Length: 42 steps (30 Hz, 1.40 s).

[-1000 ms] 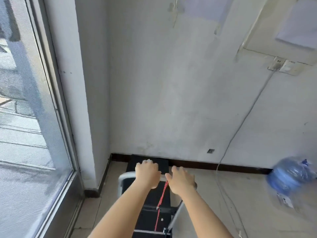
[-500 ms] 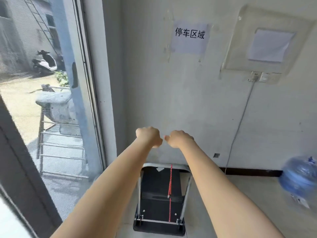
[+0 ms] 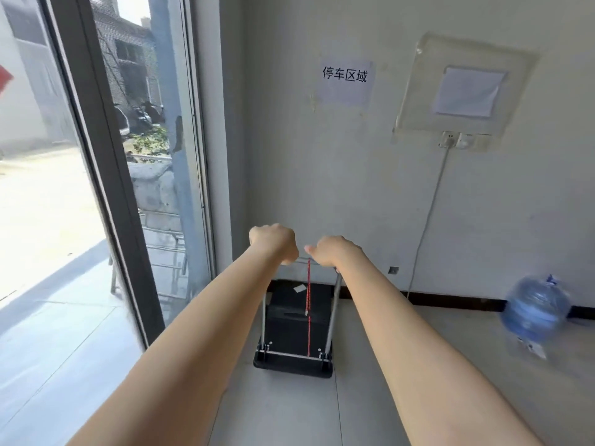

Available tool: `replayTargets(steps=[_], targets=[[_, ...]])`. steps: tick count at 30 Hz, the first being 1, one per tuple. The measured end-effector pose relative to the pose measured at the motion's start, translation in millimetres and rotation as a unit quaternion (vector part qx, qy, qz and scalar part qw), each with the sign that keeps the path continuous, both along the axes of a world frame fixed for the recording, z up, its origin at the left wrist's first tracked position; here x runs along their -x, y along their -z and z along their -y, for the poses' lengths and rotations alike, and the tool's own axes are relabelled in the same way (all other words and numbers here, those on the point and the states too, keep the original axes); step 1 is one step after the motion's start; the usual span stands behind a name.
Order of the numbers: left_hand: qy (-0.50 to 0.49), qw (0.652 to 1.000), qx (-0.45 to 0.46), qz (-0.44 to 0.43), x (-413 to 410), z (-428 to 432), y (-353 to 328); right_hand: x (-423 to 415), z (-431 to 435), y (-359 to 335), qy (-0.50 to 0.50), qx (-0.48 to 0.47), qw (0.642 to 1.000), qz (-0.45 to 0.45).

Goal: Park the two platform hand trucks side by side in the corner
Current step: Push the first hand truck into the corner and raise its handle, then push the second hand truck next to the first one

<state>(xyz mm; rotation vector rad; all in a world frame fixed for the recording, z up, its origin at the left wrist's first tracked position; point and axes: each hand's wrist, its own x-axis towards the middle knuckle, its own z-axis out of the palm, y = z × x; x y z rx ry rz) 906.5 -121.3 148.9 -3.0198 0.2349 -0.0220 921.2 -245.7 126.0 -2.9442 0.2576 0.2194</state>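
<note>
A platform hand truck (image 3: 294,320) with a black deck, silver handle posts and a red cord down its middle stands in the corner, its far end against the wall's dark baseboard. My left hand (image 3: 274,243) and my right hand (image 3: 335,252) are both closed over the top bar of its upright handle, close together, the red cord hanging between them. Only this one hand truck is in view.
A glass door or window (image 3: 96,188) with a dark frame runs along the left. A paper sign (image 3: 344,82) hangs on the white wall, with a socket (image 3: 457,143) and a cable down to the floor. A blue water bottle (image 3: 534,309) lies at right.
My head has risen and pulled back, so the wall sign and more of the truck's deck show. The handle has come upright and my hands have risen with it, still gripping its bar.
</note>
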Motion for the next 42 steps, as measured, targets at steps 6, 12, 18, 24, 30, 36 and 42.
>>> replayTargets(steps=[6,12,18,24,30,36,42], targets=[[0.034,0.999,0.010,-0.017,86.8,18.4,13.9,98.5,25.2,11.2,0.021,-0.014,1.000,-0.001],[0.115,0.992,0.029,-0.033,167.1,57.1,42.8,201.9,69.3,38.3,0.104,-0.029,0.994,-0.016],[0.182,0.979,0.046,-0.075,279.3,73.3,96.8,322.3,83.1,87.1,0.195,-0.032,0.979,-0.058],[0.221,0.965,-0.003,-0.145,388.5,61.8,167.6,446.7,77.8,149.4,0.236,-0.057,0.962,-0.122],[0.229,0.950,-0.017,-0.214,494.0,59.8,227.3,549.6,84.4,207.0,0.256,-0.124,0.939,-0.193],[0.210,0.947,-0.030,-0.242,587.6,70.6,262.7,633.9,110.7,244.5,0.251,-0.124,0.935,-0.216],[0.185,0.951,-0.013,-0.248,698.7,115.8,290.2,745.7,168.8,265.7,0.221,-0.090,0.945,-0.222]])
